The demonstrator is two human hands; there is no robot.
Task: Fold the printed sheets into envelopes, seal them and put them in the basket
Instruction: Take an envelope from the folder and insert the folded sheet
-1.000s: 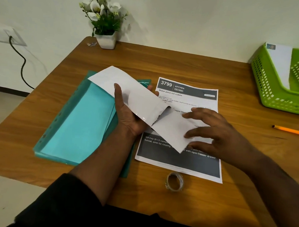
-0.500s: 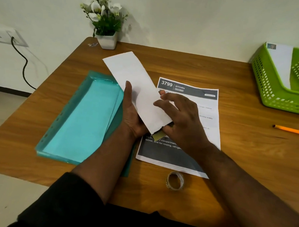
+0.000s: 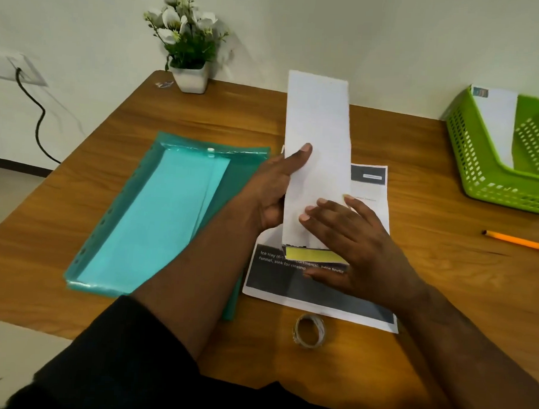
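Change: a second ago the white envelope [image 3: 317, 150] lay slanted across the left palm with its torn flap open; now it stands upright along the line of sight, and the right hand [image 3: 353, 245] has moved onto its lower end.
Meaning: by my reading the envelope is being squared up so that the flap can be shut; sealing is not yet done.
Left hand [image 3: 272, 192]: grips the envelope's left edge, thumb laid flat on its face.
Right hand: fingers nearly straight, pressing the lower part of the envelope; it clamps nothing.
Envelope: long, narrow, matte white paper, ragged dark edge at the near end, where a yellow strip [image 3: 314, 255] shows, probably adhesive liner.
Printed sheet [image 3: 320, 294]: flat on the surface under both hands, white with dark grey bands and small text, unfolded.
Basket [image 3: 479, 170]: bright green perforated plastic, far right, well apart from the hands, one white envelope leaning inside.
Tape roll [image 3: 309, 330]: small clear ring, near edge, just beside the sheet.
Folder [image 3: 156, 218]: translucent teal plastic, punched edge, snap button, pale sheets inside.
Surface [image 3: 235, 119]: wood-grain, smooth.
Pencil [image 3: 518, 241]: orange, right side.
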